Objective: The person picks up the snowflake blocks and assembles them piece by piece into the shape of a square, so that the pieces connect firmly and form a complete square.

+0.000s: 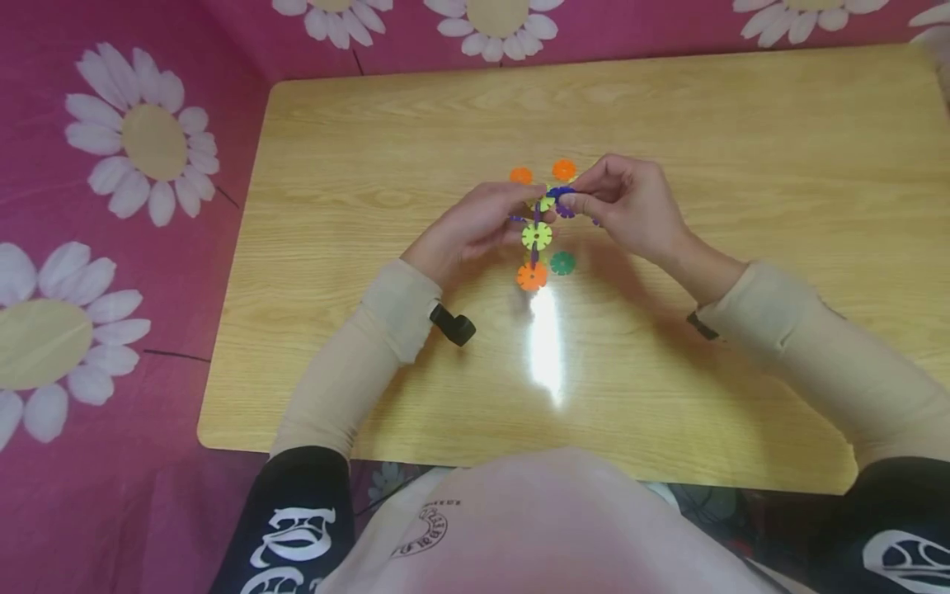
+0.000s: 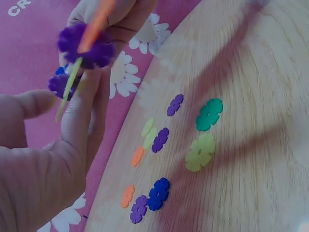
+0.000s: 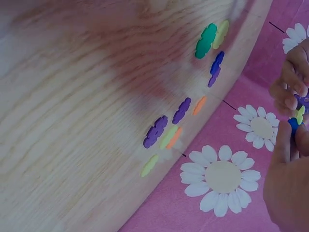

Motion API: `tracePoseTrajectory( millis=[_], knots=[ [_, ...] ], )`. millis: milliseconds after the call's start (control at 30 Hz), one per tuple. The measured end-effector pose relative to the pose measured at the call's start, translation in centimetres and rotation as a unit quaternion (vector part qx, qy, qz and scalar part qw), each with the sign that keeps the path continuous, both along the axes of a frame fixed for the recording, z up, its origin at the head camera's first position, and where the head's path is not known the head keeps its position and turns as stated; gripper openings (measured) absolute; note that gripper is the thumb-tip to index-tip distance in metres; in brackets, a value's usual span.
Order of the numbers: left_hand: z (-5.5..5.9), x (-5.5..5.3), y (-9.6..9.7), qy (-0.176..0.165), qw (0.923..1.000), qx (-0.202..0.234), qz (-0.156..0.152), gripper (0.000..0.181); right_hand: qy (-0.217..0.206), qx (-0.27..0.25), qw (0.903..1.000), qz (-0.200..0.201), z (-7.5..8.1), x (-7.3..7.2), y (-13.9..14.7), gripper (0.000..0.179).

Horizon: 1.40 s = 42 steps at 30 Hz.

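Note:
A chain of slotted plastic flower discs hangs between the two hands, pushed together edge to edge. In the head view it runs from a yellow-green disc (image 1: 537,237) down to an orange disc (image 1: 531,277). My left hand (image 1: 486,216) holds the chain near its upper part. With thumb and fingers, my right hand (image 1: 638,202) pinches a blue disc (image 1: 562,191) at the chain's top, right against a yellow-green one. The left wrist view shows a purple disc (image 2: 99,54) of the chain close to the camera. Fingers hide part of the joint.
Loose discs lie on the wooden table (image 1: 371,148) beyond and under the hands: a green disc (image 2: 209,114), a yellow-green disc (image 2: 200,152), a blue disc (image 2: 159,194), and several purple and orange ones. Pink flowered cloth (image 1: 245,33) surrounds the table's left and far edges.

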<state>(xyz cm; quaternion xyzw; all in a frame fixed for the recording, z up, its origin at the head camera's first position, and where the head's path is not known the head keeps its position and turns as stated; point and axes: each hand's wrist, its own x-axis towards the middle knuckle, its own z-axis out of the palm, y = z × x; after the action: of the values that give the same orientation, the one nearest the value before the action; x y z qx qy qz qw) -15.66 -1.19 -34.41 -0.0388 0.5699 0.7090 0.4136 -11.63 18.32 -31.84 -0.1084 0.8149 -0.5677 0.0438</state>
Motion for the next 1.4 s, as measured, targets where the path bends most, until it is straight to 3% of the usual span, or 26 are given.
tracePoseTrajectory(
  millis=[167,300,467,667,767,867,1000,1067,1133,1233,1400],
  knots=[
    [0.1,0.0,0.1,0.011,0.9996,0.015,-0.023,0.042,-0.001,-0.043,0.9991,0.007,0.0,0.2,-0.3,0.019],
    [0.2,0.1,0.5,0.022,0.9985,0.029,-0.040,0.043,0.043,-0.023,0.9987,0.012,0.3,0.5,-0.6,0.016],
    [0.3,0.3,0.8,0.018,0.9989,0.027,-0.033,0.042,0.071,0.024,0.9971,0.010,0.5,0.9,-0.8,0.014],
    [0.3,0.4,0.8,0.033,0.9992,0.010,-0.022,0.043,0.088,0.040,0.9951,0.018,-1.9,-0.4,0.3,0.016],
    [0.3,0.5,0.8,0.035,0.9993,-0.004,-0.013,0.048,0.080,0.084,0.9932,0.016,-3.5,-1.5,1.9,0.023],
    [0.4,0.5,0.6,0.029,0.9994,-0.019,0.003,0.053,0.051,0.185,0.9811,0.024,-4.8,-2.7,3.4,0.032],
    [0.3,0.6,0.4,0.010,0.9995,-0.020,0.023,0.056,0.022,0.324,0.9410,0.094,-6.1,-3.6,4.5,0.037],
    [0.3,0.7,0.3,0.009,0.9995,-0.019,0.025,0.057,0.014,0.357,0.9262,0.121,-6.6,-3.7,4.7,0.037],
    [0.3,0.8,0.3,0.011,0.9995,-0.019,0.023,0.058,0.018,0.369,0.9202,0.130,-6.9,-3.6,4.8,0.034],
    [0.3,0.8,0.4,0.017,0.9995,-0.019,0.016,0.058,0.014,0.363,0.9236,0.123,-7.0,-3.6,4.9,0.030],
    [0.2,0.8,0.6,0.016,0.9998,-0.012,0.003,0.055,-0.045,0.315,0.9437,0.091,-6.7,-3.5,5.3,0.022]
  ],
)
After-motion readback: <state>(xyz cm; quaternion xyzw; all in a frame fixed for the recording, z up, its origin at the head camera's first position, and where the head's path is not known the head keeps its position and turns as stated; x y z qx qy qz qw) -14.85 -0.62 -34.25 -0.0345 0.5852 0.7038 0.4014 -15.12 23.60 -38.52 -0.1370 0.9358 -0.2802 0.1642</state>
